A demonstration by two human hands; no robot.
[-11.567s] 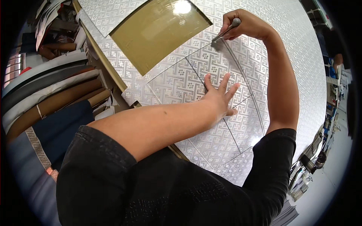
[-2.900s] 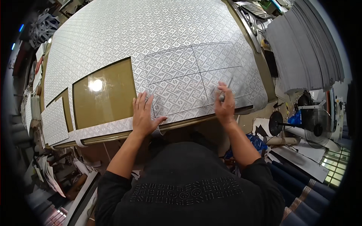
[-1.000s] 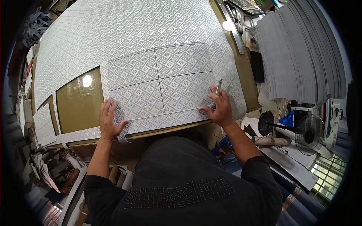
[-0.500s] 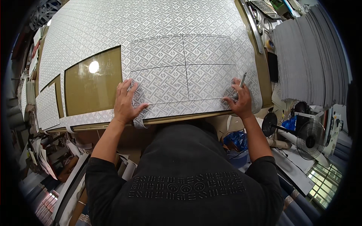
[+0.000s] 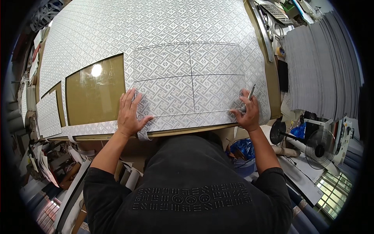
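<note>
A large grey-and-white patterned sheet covers the table. On it lies a clear rectangular plate with dark crossing lines, the pattern showing through. My left hand rests open at the plate's near left corner, fingers spread along its side and thumb at its near edge. At the near right corner, my right hand is curled around a slim silver cutter-like tool, which points up and away. The right thumb reaches the plate's near edge. The tool's lower end is hidden by the hand.
Left of the plate, a rectangular cut-out bares the olive tabletop. A smaller cut patterned piece lies at the far left. A tall stack of grey sheets stands on the right, above a fan. A metal ruler lies along the table's right side.
The whole view has shifted, so the table and sheet sit a little lower in the picture. Both hands keep their places at the plate's near corners, the right still holding the tool.
</note>
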